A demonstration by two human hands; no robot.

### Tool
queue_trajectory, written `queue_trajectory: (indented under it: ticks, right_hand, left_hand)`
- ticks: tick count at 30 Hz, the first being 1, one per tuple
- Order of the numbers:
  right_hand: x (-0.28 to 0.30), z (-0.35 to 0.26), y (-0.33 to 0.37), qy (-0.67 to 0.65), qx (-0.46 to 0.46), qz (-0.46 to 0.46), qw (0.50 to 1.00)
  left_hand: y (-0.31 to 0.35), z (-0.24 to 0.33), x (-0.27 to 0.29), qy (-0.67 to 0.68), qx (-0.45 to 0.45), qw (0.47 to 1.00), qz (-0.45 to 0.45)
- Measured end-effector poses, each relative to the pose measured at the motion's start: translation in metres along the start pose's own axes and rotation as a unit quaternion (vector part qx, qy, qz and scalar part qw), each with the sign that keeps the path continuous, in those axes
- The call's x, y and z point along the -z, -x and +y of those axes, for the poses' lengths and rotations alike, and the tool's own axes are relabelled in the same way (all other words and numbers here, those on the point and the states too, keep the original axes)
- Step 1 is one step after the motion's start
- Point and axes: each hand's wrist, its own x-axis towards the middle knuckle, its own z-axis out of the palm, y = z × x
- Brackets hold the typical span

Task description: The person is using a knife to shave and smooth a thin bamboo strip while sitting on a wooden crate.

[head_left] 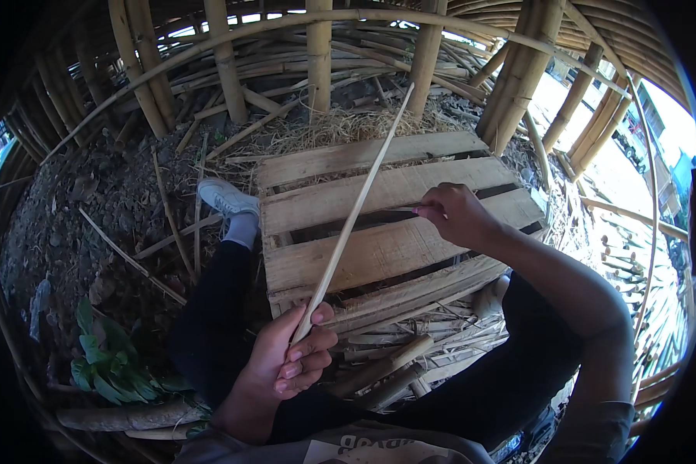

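My left hand (290, 359) grips the near end of a long thin bamboo strip (356, 209), which slants up and away over a wooden pallet (387, 255). My right hand (458, 213) is closed on a small blade (402, 209) whose tip points left and meets the strip about midway along it. My legs in dark trousers lie on either side of the pallet's near corner, and my white shoe (226, 197) rests beside its left edge.
Upright bamboo posts (319, 54) and stacked poles ring the spot. Dry straw (340, 127) lies behind the pallet, and cut bamboo pieces (394, 367) in front of it. A leafy green plant (112, 363) grows at lower left on bare soil. More bamboo lengths lie at right.
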Motion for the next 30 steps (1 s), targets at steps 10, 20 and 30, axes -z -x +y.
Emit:
queue_trajectory:
  ticks: [10, 20, 30]
  right_hand:
    - [0.036, -0.053, 0.003, 0.26, -0.159, 0.047, 0.951]
    - [-0.001, 0.013, 0.032, 0.295, -0.048, 0.079, 0.951]
    - [0.09, -0.188, 0.227, 0.155, -0.221, -0.114, 0.956]
  left_hand:
    - [0.019, -0.022, -0.026, -0.052, 0.018, 0.998, -0.008]
    - [0.006, -0.042, -0.06, 0.003, 0.051, 0.993, -0.105]
    - [0.016, -0.09, -0.08, -0.01, 0.102, 0.985, -0.135]
